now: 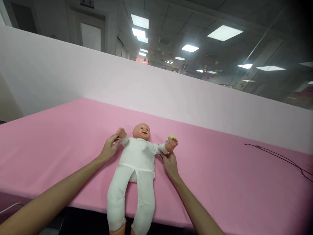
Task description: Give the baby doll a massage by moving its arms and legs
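Doll (138, 156): face-up, centre, on pink table (207, 182) | Containers: none | Your left hand (110, 149): palm inward, fingers at doll's left-side wrist; your right hand (170, 163): under the other forearm; grip closure: cannot tell

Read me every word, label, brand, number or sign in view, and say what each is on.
No readable text anywhere.
Red panel, far back: too small and blurred to read.
Plate above the door: too dark and blurred to read.
Doll's top and trousers: no text visible.
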Action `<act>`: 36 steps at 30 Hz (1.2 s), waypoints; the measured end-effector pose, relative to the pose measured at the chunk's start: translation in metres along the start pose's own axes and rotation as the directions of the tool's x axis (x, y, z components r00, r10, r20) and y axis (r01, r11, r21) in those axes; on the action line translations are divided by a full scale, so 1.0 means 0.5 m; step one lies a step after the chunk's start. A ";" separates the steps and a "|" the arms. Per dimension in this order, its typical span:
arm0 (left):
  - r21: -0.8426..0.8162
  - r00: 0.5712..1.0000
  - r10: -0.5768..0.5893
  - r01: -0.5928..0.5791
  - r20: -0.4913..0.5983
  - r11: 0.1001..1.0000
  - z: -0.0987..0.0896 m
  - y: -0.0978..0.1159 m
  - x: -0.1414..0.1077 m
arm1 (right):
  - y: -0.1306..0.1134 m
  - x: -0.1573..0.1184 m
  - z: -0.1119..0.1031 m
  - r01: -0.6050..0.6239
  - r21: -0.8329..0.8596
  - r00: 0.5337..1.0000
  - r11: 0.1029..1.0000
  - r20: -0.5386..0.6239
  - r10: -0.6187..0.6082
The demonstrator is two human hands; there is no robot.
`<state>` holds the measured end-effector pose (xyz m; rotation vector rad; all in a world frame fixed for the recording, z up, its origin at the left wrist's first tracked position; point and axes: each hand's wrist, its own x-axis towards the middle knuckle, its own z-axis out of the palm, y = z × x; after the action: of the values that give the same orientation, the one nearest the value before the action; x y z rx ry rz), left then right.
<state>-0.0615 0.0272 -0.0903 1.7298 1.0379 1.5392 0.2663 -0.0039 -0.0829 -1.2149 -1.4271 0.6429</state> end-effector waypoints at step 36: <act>0.182 0.971 0.192 -0.216 0.141 0.959 0.013 -0.009 -0.022 | 0.000 -0.019 0.016 0.299 -0.093 0.937 0.950 0.217 -0.274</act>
<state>-0.0561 0.0208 -0.1009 2.0968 1.0027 1.4717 0.2577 -0.0110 -0.0886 -1.0287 -1.7985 0.4899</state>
